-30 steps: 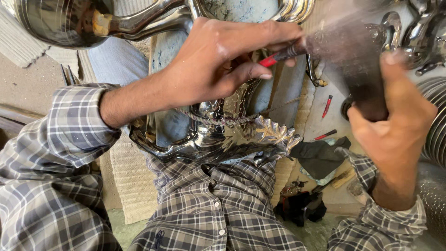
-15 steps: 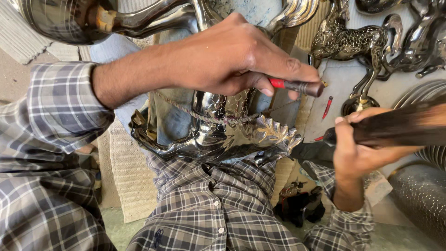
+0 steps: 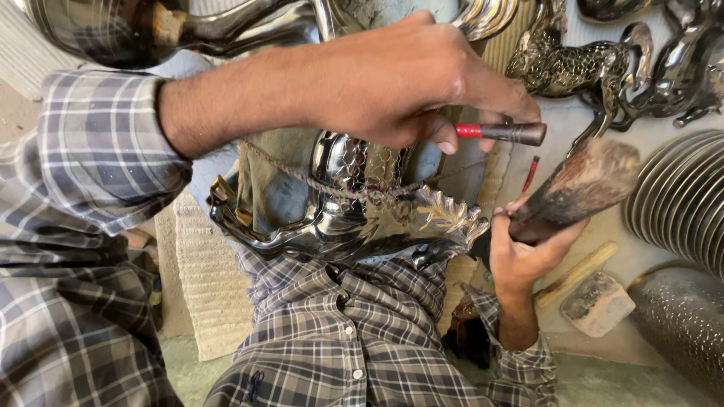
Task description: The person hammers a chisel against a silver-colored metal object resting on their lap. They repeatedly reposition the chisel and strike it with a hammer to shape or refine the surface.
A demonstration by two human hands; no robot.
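Right hand [image 3: 528, 252] dropped since half second ago, dark mallet [image 3: 577, 188] tilted head-up, gripped tight for swing. Left hand [image 3: 407, 79] pinched red-banded chisel [image 3: 501, 133] above shiny metal piece [image 3: 339, 218], which lay on lap below, roped steady.

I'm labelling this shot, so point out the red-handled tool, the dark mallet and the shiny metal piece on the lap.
red-handled tool [image 3: 501, 133], head view, dark shaft
dark mallet [image 3: 577, 188], head view, head
shiny metal piece [image 3: 354, 226], head view, embossed middle
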